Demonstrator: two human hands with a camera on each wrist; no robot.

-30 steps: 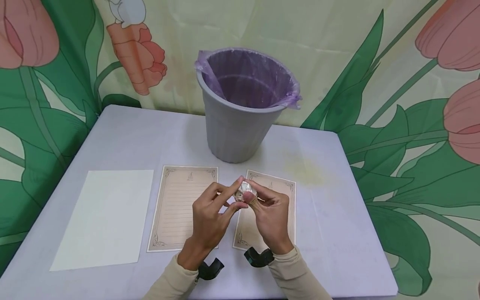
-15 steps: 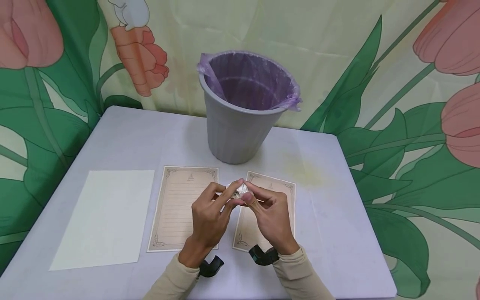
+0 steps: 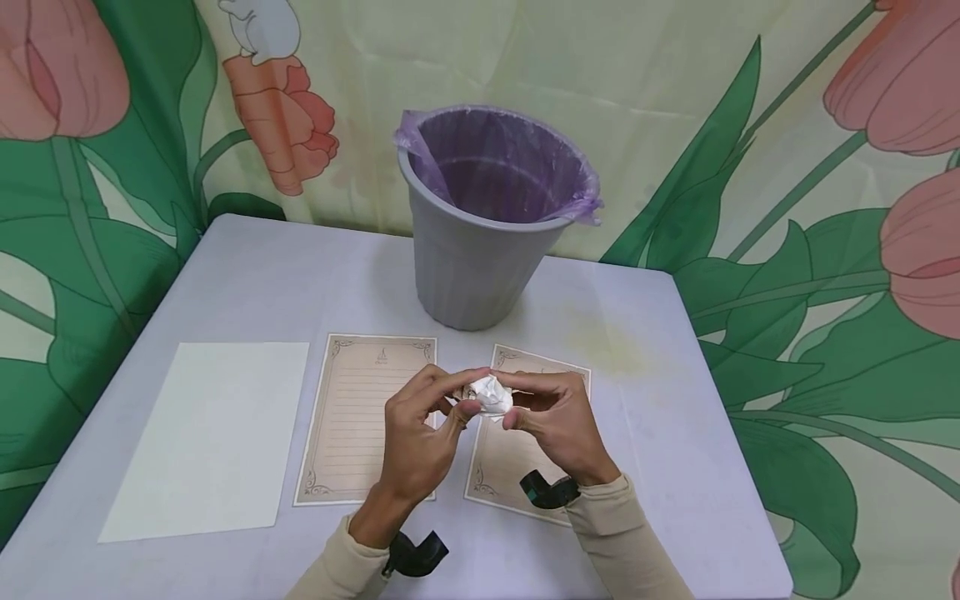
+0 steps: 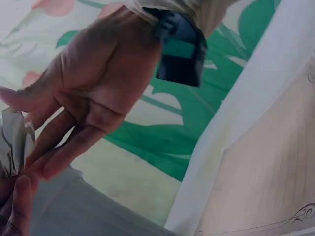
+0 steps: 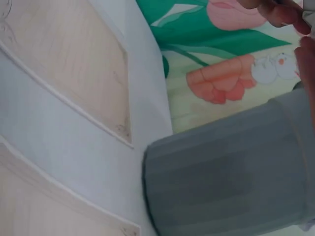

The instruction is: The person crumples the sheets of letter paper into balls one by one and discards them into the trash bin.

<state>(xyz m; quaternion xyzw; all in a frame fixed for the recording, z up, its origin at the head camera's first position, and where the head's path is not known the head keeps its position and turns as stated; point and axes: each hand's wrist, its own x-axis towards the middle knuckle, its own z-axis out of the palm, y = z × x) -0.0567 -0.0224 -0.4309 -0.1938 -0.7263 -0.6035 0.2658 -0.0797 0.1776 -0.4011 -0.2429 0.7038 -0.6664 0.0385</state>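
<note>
The crumpled paper (image 3: 492, 397) is already a compact wad, pinched by the left grip (image 3: 420, 433) and right grip (image 3: 561, 422) together above the worktop (image 3: 660, 492), outside the bin (image 3: 476, 275), while the blank sheet (image 3: 210, 442), left lined sheet (image 3: 348, 433) and right lined sheet (image 3: 501, 467) lie flat, uncrumpled.

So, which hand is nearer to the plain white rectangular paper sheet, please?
Left. The left hand is to the right of the plain white rectangular paper sheet; the right hand is farther to the right, beyond the left hand.
</note>
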